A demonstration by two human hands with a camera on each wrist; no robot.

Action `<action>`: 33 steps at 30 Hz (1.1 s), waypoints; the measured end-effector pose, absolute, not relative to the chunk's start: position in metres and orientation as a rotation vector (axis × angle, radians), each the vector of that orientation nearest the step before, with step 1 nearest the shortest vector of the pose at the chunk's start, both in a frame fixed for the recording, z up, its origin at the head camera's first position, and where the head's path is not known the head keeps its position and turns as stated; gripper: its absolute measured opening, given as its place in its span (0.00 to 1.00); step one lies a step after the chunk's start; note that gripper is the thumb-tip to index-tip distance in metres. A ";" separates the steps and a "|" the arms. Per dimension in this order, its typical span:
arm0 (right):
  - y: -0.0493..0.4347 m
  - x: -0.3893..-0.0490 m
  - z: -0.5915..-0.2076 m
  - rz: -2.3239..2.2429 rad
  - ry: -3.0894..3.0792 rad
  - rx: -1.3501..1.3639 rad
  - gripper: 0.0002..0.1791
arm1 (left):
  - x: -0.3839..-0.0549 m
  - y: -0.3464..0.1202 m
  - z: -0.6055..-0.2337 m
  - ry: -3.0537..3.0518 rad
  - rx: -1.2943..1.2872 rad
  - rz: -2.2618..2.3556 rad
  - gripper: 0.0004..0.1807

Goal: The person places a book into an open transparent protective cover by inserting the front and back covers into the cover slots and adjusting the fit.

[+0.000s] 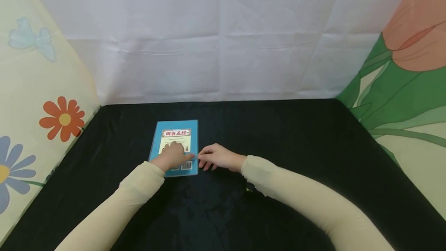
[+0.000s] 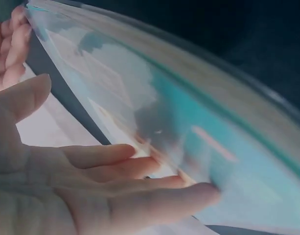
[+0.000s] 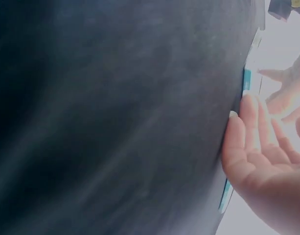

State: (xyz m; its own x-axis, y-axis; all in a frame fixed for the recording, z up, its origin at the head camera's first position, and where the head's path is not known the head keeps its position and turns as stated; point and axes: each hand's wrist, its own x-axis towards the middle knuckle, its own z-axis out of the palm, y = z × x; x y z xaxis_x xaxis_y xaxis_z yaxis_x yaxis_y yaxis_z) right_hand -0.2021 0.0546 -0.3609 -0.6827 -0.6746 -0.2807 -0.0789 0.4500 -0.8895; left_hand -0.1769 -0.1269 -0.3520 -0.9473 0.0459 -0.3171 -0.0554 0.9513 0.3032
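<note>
A blue book [image 1: 193, 134] with a cream panel, red Chinese title and barcode lies on the black table; its glossy clear cover [image 2: 189, 127] shows in the left wrist view. My left hand [image 1: 171, 156] rests on the book's lower part, fingers stretched across the panel and thumb toward the right edge. In the left wrist view its fingertips [image 2: 206, 193] are right at the cover's surface. My right hand [image 1: 219, 156] is at the book's right edge, its fingertips right beside the left thumb. Extended fingers [image 3: 250, 122] of that hand lie along the edge in the right wrist view.
Black cloth [image 1: 278, 134] covers the table. A white cloth backdrop [image 1: 223, 42] stands behind it, with flower-patterned panels on the left [image 1: 35, 88] and right [image 1: 411, 88]. A small dark object [image 1: 249, 186] with a yellowish spot shows beside the right forearm.
</note>
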 end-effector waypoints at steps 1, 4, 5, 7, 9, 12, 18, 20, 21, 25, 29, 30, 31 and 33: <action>0.056 -0.203 -0.362 -1.253 2.083 -0.598 0.14 | -0.178 -0.124 -0.351 2.762 -0.027 0.417 0.32; 0.059 -0.205 -0.363 -1.338 2.098 -0.532 0.13 | -0.183 -0.114 -0.348 2.729 -0.054 0.339 0.34; 0.060 -0.206 -0.362 -1.368 2.103 -0.515 0.13 | -0.184 -0.111 -0.348 2.727 -0.055 0.312 0.34; 0.062 -0.207 -0.362 -1.418 2.116 -0.496 0.13 | -0.187 -0.106 -0.348 2.728 -0.071 0.277 0.33; 0.063 -0.207 -0.362 -1.448 2.120 -0.472 0.14 | -0.188 -0.102 -0.348 2.740 -0.069 0.250 0.32; 0.065 -0.208 -0.362 -1.455 2.118 -0.456 0.14 | -0.190 -0.097 -0.349 2.748 -0.089 0.239 0.30; 0.070 -0.209 -0.362 -1.465 2.111 -0.458 0.14 | -0.194 -0.086 -0.350 2.742 -0.153 0.246 0.28; 0.072 -0.209 -0.362 -1.469 2.113 -0.462 0.14 | -0.196 -0.083 -0.351 2.744 -0.177 0.233 0.28; 0.072 -0.209 -0.362 -1.470 2.113 -0.464 0.14 | -0.196 -0.082 -0.352 2.744 -0.191 0.225 0.28; 0.076 -0.211 -0.362 -1.467 2.116 -0.468 0.14 | -0.198 -0.075 -0.356 2.740 -0.245 0.185 0.28; 0.078 -0.213 -0.362 -1.461 2.113 -0.464 0.14 | -0.201 -0.070 -0.360 2.729 -0.277 0.154 0.28; 0.079 -0.213 -0.362 -1.459 2.115 -0.468 0.14 | -0.202 -0.070 -0.361 2.727 -0.278 0.146 0.28; 0.080 -0.213 -0.362 -1.457 2.113 -0.464 0.14 | -0.203 -0.069 -0.361 2.725 -0.276 0.133 0.27; 0.080 -0.214 -0.361 -1.454 2.109 -0.461 0.14 | -0.204 -0.068 -0.362 2.725 -0.267 0.113 0.27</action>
